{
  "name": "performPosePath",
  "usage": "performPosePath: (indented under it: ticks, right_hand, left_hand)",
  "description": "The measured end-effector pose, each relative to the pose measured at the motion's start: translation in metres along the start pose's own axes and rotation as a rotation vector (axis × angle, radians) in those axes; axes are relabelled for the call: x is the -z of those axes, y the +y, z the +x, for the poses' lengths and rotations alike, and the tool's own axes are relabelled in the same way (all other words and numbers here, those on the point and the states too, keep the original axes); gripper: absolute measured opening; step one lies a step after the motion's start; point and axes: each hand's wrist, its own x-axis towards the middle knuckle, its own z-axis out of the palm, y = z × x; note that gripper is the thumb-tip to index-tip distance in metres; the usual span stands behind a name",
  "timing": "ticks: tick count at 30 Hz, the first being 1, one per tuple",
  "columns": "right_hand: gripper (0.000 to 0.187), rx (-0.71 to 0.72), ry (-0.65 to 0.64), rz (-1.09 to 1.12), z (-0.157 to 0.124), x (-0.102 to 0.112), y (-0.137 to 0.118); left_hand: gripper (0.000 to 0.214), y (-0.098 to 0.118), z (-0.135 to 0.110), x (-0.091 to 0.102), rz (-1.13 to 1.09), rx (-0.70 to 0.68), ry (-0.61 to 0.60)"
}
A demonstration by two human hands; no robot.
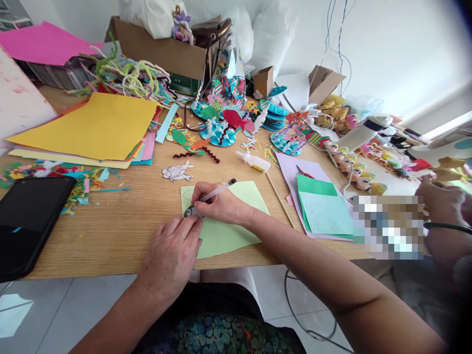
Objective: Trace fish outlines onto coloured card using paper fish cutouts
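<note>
A pen [217, 191] with a clear barrel and dark end is gripped in my right hand [230, 205]. The pen's tip is hidden behind my fingers. Beneath that hand lies a pale green sheet of paper [230, 238], with a drawn outline near its upper left corner. On the sheet's left edge is a small grey fish cutout [189, 212], partly covered by my fingers. My left hand [171, 253] lies flat, its outstretched fingertips against the cutout and paper. Another fish-shaped paper cutout [177, 171], white with drawn lines, sits farther back on the table.
Coloured paper sheets [92, 128], paper scraps [99, 173] and a black tablet [31, 221] lie left. A glue bottle [254, 161], wooden stick [280, 199] and green papers [324, 211] are right. Decorated paper fish [232, 118] stand behind. Another person's hand [442, 201] is at far right.
</note>
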Motion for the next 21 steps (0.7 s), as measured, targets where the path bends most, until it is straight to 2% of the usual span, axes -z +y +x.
performPosePath:
  ticks: [21]
  right_hand:
    - [0.005,-0.013,0.053,0.041,-0.005,0.0044,0.0053]
  left_hand:
    - [0.028,-0.0006,0.0011,0.0017,0.001,-0.026,0.008]
